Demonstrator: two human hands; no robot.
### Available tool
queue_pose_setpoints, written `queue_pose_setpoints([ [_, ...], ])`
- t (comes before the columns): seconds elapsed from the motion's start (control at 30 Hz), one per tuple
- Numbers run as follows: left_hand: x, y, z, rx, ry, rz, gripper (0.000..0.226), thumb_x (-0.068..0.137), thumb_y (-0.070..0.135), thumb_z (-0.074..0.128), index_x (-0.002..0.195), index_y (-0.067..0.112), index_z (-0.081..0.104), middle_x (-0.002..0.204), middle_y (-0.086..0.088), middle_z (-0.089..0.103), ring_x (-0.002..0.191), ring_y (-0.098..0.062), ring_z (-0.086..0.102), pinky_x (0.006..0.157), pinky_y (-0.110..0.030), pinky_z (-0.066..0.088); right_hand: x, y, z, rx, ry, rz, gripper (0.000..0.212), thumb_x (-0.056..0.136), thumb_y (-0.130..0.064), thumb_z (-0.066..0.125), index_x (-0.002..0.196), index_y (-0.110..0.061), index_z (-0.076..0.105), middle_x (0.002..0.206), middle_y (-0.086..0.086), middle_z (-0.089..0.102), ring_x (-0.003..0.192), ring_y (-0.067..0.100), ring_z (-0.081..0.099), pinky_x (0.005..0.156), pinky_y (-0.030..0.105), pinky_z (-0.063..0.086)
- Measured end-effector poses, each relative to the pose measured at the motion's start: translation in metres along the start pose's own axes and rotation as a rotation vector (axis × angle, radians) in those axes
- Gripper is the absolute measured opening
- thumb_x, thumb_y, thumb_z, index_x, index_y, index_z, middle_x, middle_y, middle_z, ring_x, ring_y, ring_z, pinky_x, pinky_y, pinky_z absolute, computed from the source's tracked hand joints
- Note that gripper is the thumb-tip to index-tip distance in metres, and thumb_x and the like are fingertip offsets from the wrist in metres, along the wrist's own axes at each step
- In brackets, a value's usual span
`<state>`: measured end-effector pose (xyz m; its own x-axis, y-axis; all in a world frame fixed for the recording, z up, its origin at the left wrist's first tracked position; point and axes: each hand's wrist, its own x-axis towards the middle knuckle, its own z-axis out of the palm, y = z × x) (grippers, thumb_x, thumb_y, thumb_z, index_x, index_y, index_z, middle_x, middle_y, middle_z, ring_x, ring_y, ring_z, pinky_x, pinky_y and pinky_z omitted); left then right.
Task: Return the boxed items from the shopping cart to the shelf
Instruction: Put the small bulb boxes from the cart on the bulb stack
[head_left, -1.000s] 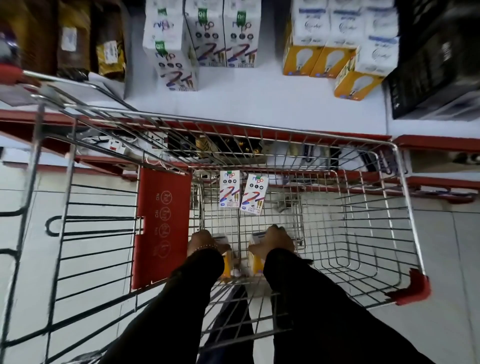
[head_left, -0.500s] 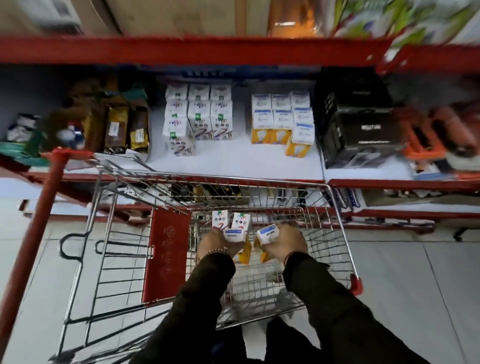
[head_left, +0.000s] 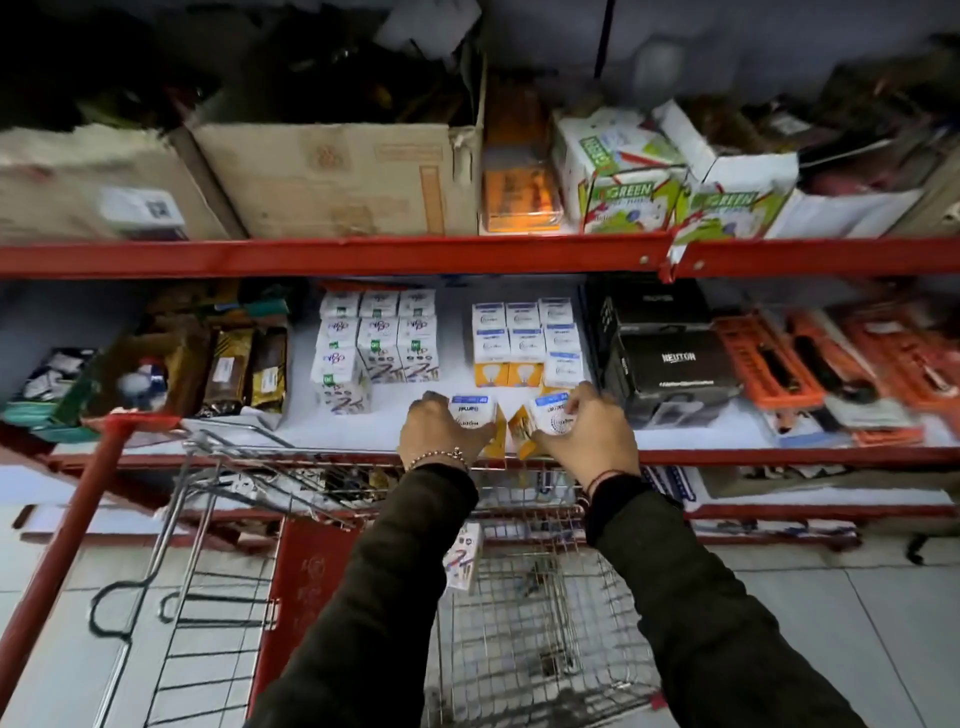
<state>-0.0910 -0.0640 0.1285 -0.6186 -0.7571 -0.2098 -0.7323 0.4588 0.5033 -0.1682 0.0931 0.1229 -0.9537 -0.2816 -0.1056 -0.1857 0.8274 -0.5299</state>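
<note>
Two bulb boxes: left hand (head_left: 441, 431) grips one (head_left: 472, 413), right hand (head_left: 587, 431) the other (head_left: 550, 415), frame center over shelf (head_left: 363, 415). Prob light, crushable cardboard w/ fragile contents; hold flat sides, don't squeeze.

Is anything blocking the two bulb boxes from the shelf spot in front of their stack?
Nothing visible. The left hand and right hand each hold a bulb box over bare white shelf before the yellow-and-white stack.

A brown cardboard carton (head_left: 332, 176) sits beside green-printed boxes (head_left: 623, 192); black Neuton boxes (head_left: 670, 364) neighbour orange tool packs (head_left: 769, 358).
</note>
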Motion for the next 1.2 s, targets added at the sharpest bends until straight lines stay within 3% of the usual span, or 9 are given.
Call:
queue_pose_setpoints([
  [0.1, 0.023, 0.015, 0.006, -0.035, 0.033, 0.053, 0.076, 0.067, 0.05, 0.08, 0.127, 0.011, 0.052, 0.121, -0.014, 0.062, 0.109, -0.033, 0.064, 0.089, -0.038, 0.053, 0.028, -0.006, -0.001, 0.018, 0.026, 0.009, 0.046, 0.064, -0.046, 0.085, 0.09, -0.019, 0.058, 0.102, 0.003, 0.054, 0.077, 0.023, 0.059, 0.066, 0.025, 0.039],
  [0.23, 0.047, 0.021, 0.026, -0.072, 0.014, 0.065, 0.067, 0.071, 0.041, 0.08, 0.122, 0.017, 0.044, 0.115, -0.013, 0.06, 0.104, -0.035, 0.064, 0.086, -0.039, 0.052, 0.055, -0.013, 0.011, 0.015, 0.02, 0.031, 0.051, 0.061, -0.05, 0.086, 0.093, -0.018, 0.063, 0.104, 0.004, 0.056, 0.082, 0.024, 0.063, 0.072, 0.027, 0.048],
  [0.6, 0.073, 0.016, 0.068, -0.027, -0.031, 0.041, 0.047, 0.078, 0.042, 0.074, 0.114, 0.018, 0.055, 0.119, -0.01, 0.053, 0.106, -0.034, 0.062, 0.081, -0.037, 0.054, 0.076, -0.016, 0.052, -0.042, -0.014, 0.053, 0.053, 0.071, -0.05, 0.08, 0.104, -0.014, 0.062, 0.116, 0.008, 0.054, 0.1, 0.029, 0.064, 0.082, 0.033, 0.053],
  [0.73, 0.071, 0.009, 0.076, -0.064, -0.031, 0.112, 0.048, 0.076, 0.045, 0.074, 0.111, 0.017, 0.057, 0.12, -0.009, 0.053, 0.103, -0.034, 0.062, 0.084, -0.036, 0.053, 0.074, -0.009, 0.061, -0.057, -0.031, 0.051, 0.06, 0.071, -0.057, 0.077, 0.108, -0.011, 0.063, 0.122, 0.007, 0.05, 0.104, 0.028, 0.062, 0.083, 0.033, 0.054],
  [0.9, 0.067, -0.005, 0.076, -0.043, -0.04, 0.262, 0.052, 0.067, 0.046, 0.072, 0.11, 0.021, 0.056, 0.129, -0.002, 0.049, 0.101, -0.029, 0.063, 0.079, -0.035, 0.053, 0.071, 0.004, 0.06, -0.064, -0.07, -0.037, 0.055, 0.068, -0.047, 0.082, 0.109, -0.014, 0.063, 0.126, 0.002, 0.047, 0.102, 0.022, 0.064, 0.084, 0.031, 0.056],
  [1.0, 0.072, -0.009, 0.071, 0.114, -0.116, 0.397, 0.051, 0.069, 0.026, 0.073, 0.114, 0.022, 0.05, 0.145, 0.007, 0.035, 0.105, -0.025, 0.059, 0.071, -0.034, 0.054, 0.072, 0.012, 0.058, -0.178, -0.097, -0.119, 0.045, 0.075, -0.025, 0.079, 0.114, -0.022, 0.058, 0.129, -0.002, 0.045, 0.106, 0.021, 0.062, 0.085, 0.031, 0.055],
  [1.07, 0.077, -0.008, 0.068, 0.197, -0.142, 0.447, 0.047, 0.074, 0.008, 0.068, 0.115, 0.022, 0.049, 0.14, 0.008, 0.038, 0.106, -0.025, 0.059, 0.066, -0.033, 0.051, 0.074, 0.015, 0.058, -0.223, -0.087, -0.163, 0.041, 0.08, -0.016, 0.075, 0.116, -0.023, 0.057, 0.127, -0.003, 0.046, 0.106, 0.021, 0.062, 0.082, 0.031, 0.055],
  [1.2, 0.085, 0.001, 0.065, 0.291, -0.121, 0.477, 0.04, 0.086, 0.0, 0.059, 0.12, 0.02, 0.049, 0.134, 0.003, 0.043, 0.102, -0.028, 0.063, 0.071, -0.038, 0.054, 0.08, 0.014, 0.059, -0.283, -0.043, -0.199, 0.035, 0.082, -0.032, 0.075, 0.113, -0.025, 0.06, 0.124, -0.005, 0.048, 0.107, 0.02, 0.059, 0.077, 0.032, 0.053],
])
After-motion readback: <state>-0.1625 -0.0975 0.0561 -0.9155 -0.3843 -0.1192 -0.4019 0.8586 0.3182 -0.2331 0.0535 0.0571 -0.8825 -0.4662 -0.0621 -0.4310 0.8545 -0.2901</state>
